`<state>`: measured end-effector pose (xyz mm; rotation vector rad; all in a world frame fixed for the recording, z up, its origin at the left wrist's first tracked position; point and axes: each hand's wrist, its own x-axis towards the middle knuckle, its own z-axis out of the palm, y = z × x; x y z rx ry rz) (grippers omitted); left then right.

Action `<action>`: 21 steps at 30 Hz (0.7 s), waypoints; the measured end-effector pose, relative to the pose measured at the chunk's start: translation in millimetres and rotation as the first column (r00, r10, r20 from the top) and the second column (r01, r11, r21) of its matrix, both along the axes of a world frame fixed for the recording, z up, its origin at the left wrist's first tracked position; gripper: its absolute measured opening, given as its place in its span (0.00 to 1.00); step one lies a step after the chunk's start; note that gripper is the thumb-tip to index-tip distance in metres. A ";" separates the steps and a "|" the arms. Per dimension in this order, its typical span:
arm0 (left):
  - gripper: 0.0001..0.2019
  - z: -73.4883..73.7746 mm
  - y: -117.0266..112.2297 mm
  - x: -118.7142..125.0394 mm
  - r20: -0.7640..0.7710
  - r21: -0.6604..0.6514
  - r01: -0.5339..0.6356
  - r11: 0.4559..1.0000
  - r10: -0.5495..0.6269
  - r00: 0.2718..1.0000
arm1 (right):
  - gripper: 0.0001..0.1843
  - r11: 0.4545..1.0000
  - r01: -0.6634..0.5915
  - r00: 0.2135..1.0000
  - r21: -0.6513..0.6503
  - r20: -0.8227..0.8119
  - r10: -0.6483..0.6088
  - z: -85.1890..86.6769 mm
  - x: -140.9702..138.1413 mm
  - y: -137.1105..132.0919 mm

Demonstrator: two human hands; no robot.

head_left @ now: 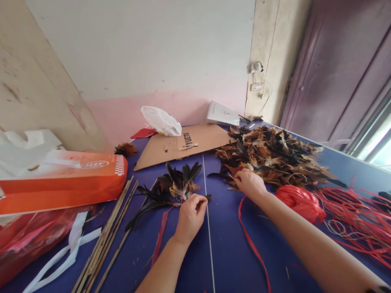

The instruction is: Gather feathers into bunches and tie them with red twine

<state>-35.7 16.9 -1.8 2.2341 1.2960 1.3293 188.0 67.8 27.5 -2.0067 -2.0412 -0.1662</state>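
My left hand (190,215) is closed in a pinch on a small dark feather (209,197), whose tip pokes out past the fingertips. Just beyond it lies a bunch of black and brown feathers (185,179) on the blue table, with a strip of pink-red plastic ribbon (159,238) beside it. At the near left edge of a large heap of brown and black feathers (275,152), my right hand (251,184) pinches a feather (231,176). Its fingers hide part of that feather.
Thin sticks (105,236) lie left, beside an orange and white bag (91,175). At the back are a cardboard sheet (165,148), a white plastic bag (161,121) and a white box (222,114). A red ribbon bundle (301,202) and tangled red strands (357,219) lie right.
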 end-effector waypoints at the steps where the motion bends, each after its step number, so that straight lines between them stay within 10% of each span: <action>1: 0.06 -0.5 -0.5 0.6 -0.006 -0.009 0.010 1.000 -0.010 1.000 | 0.15 1.000 0.010 1.000 -0.005 0.009 -0.010 0.7 -2.6 6.5; 11: 0.07 -0.9 -1.6 1.1 -0.003 -0.059 0.041 0.997 -0.042 0.999 | 0.13 0.994 -0.053 0.998 0.101 -0.033 0.057 2.9 -34.9 37.4; 14: 0.06 -3.4 1.5 1.1 0.105 -0.114 0.035 0.993 -0.023 0.994 | 0.14 0.971 -0.072 0.945 0.228 -0.295 0.139 14.8 -40.8 30.0; 21: 0.16 -1.1 2.4 9.2 0.577 -0.495 0.356 0.793 -0.007 0.817 | 0.14 0.978 -0.153 0.166 0.139 -0.972 0.164 17.4 -49.8 -7.1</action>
